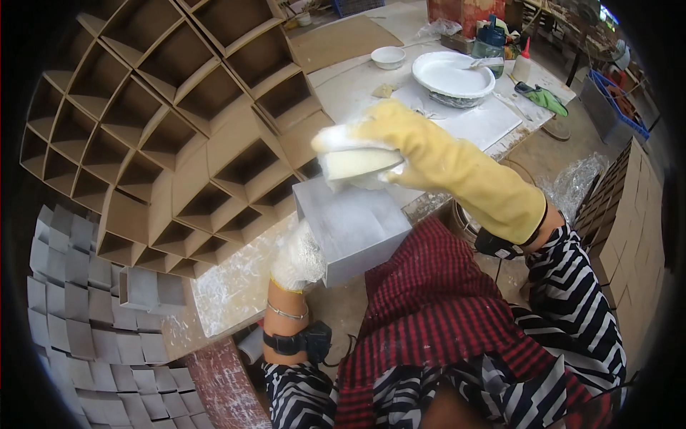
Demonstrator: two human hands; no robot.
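My right hand (411,139), in a long yellow rubber glove with white smears on its fingers, grips a pale, whitened sponge (359,164). The sponge is just above the far edge of a grey-coated box (357,220); whether the two touch I cannot tell. My left hand (297,254), in a glove thick with white coating, holds this box from its left side near the table's edge. Its fingertips are hidden by the box. On the table beyond, a wide white basin (451,66) contains white liquid, and a brush (487,63) rests on its rim.
Stacked brown open boxes (171,93) rise at the left on the white-stained table (236,293). Many grey boxes (78,336) are piled lower left. A small white bowl (388,57), a green jug (489,43) and a green cloth (547,99) stand farther back. More brown boxes (632,236) are at right.
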